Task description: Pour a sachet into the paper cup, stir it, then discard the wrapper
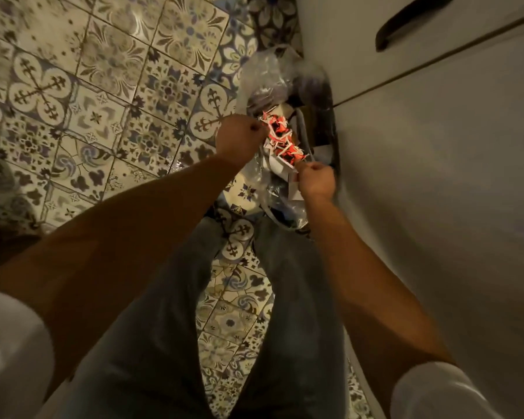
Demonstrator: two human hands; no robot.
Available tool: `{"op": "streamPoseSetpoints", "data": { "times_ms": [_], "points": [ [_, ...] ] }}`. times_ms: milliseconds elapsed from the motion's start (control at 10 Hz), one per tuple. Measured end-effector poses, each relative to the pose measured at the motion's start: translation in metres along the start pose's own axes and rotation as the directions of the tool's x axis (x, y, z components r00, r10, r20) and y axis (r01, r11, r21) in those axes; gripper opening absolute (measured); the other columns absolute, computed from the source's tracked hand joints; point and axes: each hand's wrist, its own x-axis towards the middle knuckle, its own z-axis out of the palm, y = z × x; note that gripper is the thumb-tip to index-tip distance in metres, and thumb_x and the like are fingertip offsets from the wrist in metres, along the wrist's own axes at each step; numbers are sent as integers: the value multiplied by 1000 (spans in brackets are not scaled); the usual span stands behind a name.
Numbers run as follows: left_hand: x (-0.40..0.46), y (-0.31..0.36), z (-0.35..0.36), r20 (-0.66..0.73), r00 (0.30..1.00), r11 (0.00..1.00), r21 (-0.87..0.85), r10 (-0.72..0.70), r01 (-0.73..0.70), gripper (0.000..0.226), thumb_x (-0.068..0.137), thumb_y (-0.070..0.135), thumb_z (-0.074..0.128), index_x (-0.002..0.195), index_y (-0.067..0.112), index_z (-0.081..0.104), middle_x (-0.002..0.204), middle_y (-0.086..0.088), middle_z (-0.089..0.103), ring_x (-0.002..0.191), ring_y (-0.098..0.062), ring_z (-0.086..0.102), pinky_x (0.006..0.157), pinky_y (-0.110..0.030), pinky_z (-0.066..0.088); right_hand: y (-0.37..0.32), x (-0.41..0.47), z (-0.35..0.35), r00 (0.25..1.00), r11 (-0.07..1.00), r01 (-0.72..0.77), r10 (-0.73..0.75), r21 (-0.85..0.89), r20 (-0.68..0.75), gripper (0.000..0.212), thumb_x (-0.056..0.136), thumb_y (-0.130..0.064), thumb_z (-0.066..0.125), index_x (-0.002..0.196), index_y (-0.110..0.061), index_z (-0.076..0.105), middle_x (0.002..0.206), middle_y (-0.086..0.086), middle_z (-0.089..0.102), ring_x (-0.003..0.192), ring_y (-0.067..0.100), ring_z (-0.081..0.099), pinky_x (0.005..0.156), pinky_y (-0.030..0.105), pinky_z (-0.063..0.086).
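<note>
I look straight down at a waste bin (330, 128) lined with a clear plastic bag (262, 74), standing on the floor against a white cabinet. Red-and-white sachet wrappers (282, 143) sit bunched over the bin's mouth. My left hand (241, 137) is over the bin's left side, its curled fingers pinching the upper end of the wrappers. My right hand (315, 179) is at the lower end, curled with the thumb on top, and seems to pinch them too. No paper cup is in view.
The floor is patterned tile (103, 86). A white cabinet front (436, 176) with a dark handle (412, 16) fills the right side. My legs in grey trousers (170, 328) stand just below the bin. White paper scraps lie in the bin.
</note>
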Motion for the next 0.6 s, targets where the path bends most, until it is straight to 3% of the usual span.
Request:
{"op": "streamPoseSetpoints", "data": {
  "times_ms": [100,200,300,400,500,600],
  "points": [
    [21,-6,16,-13,1000,995,92,27,-25,29,89,39,62,93,18,81,89,-6,78,77,-17,67,67,-27,45,-5,17,11,997,991,75,-76,-107,-5,28,96,-31,58,96,-10,77,103,16,76,101,33,69,89,38,55],
    [37,-14,33,-8,998,989,140,57,-56,27,93,40,65,101,18,80,93,-6,78,75,-12,62,69,-27,44,-11,31,21,995,987,92,-95,-130,-13,24,94,-33,61,98,-14,76,104,13,77,101,32,70,90,41,57],
    [39,-17,39,0,997,980,185,78,-77,29,92,45,66,101,21,80,94,-5,78,81,-20,71,75,-34,57,-15,40,29,998,992,66,-65,-111,13,20,93,-34,66,98,-16,74,105,9,76,104,29,68,96,43,54],
    [44,-21,42,21,996,970,225,88,-91,30,91,49,66,99,24,79,88,1,77,77,-18,69,72,-32,54,-15,45,31,999,995,44,-43,-92,13,23,91,-35,65,101,-17,76,103,6,76,102,28,66,96,41,53],
    [40,-25,38,41,996,956,280,84,-92,30,92,48,64,91,21,77,83,1,74,75,-17,67,67,-31,50,-13,38,24,998,992,64,-66,-105,-17,21,95,-31,60,85,-17,72,100,7,73,94,26,63,83,32,48],
    [33,-30,30,32,996,966,245,78,-84,27,90,46,67,88,21,76,86,1,74,78,-18,69,70,-35,56,-16,22,18,987,986,143,-149,-88,-63,21,97,-28,58,78,-21,65,101,11,74,94,27,66,81,34,51]
  ]
}}
